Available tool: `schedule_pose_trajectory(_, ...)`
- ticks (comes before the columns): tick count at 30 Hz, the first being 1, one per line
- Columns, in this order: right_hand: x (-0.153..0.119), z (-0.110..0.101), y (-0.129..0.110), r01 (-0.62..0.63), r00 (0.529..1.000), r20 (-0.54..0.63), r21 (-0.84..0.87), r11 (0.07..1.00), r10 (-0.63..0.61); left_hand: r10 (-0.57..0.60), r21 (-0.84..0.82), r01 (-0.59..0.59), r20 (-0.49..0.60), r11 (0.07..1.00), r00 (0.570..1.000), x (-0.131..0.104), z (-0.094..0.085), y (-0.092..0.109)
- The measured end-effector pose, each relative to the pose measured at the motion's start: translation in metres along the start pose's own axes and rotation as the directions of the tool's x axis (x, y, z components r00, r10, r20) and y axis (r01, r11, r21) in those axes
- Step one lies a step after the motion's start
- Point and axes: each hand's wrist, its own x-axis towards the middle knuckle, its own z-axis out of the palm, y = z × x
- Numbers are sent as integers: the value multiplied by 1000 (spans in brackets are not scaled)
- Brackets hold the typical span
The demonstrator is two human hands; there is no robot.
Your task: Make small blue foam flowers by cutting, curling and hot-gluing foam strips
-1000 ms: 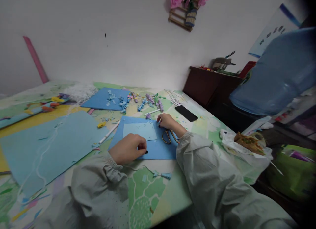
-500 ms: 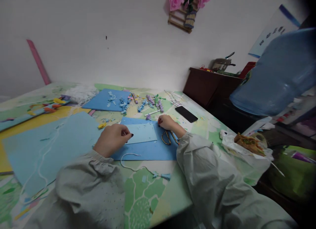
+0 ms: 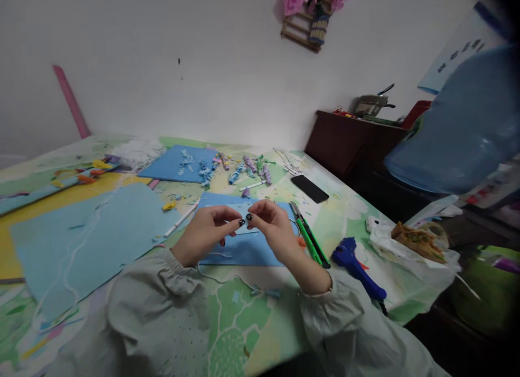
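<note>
My left hand [image 3: 209, 231] and my right hand [image 3: 276, 232] meet fingertip to fingertip above a blue foam sheet [image 3: 244, 252]. Both are pinched, thumb against fingers, and whatever lies between the tips is too small to make out. Under them lies a pale blue sheet [image 3: 247, 231], partly covered by the hands. A white cord [image 3: 211, 277] runs along the near edge of the blue sheet to a small blue tassel [image 3: 266, 292]. Green cutters [image 3: 309, 236] lie right beside my right forearm, and scissor handles show partly behind that hand.
A blue glue gun [image 3: 359, 268] lies at the right, near wrapped food [image 3: 420, 242]. A black phone [image 3: 309, 188] is farther back. Small twisted paper pieces [image 3: 238, 173] lie beyond the sheet. Large light blue paper [image 3: 93, 241] covers the left.
My right hand has moved down and left to meet my left hand, which has shifted slightly right. The cutters, glue gun and white stick at left now show.
</note>
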Motion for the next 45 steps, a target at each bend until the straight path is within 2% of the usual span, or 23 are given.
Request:
schedule_pose_trajectory(3,-14,3,0,-11,998,-66,67,998,15,-30,-38,32,49,999,998,-1,3,2)
schedule_pose_trajectory(7,-17,0,-1,-53,997,-41,154,987,60,-66,-101,77,109,992,992,-2,4,3)
schedule_pose_trajectory(11,-18,-4,-3,-71,995,-50,231,970,84,-103,-153,117,95,981,990,-2,7,4)
schedule_pose_trajectory(16,-21,-6,-8,-72,995,-65,119,990,80,-115,-215,115,14,970,993,-3,11,4)
schedule_pose_trajectory(19,-25,-5,-9,-21,998,-52,51,999,24,-125,-214,117,-25,970,992,-2,13,4)
schedule_pose_trajectory(23,-28,-4,-9,65,996,-52,-72,995,-69,-117,-220,104,-48,970,992,-2,15,4)
schedule_pose_trajectory(27,-29,-4,-10,63,997,-43,-162,985,-71,-80,-206,70,-42,976,996,-4,16,4)
schedule_pose_trajectory(32,-29,-3,-10,44,997,-60,-117,992,-52,-32,-190,26,-30,981,999,-6,16,4)
schedule_pose_trajectory(45,-29,-3,-9,27,996,-87,-70,997,-33,-25,-200,16,-41,980,999,-7,16,4)
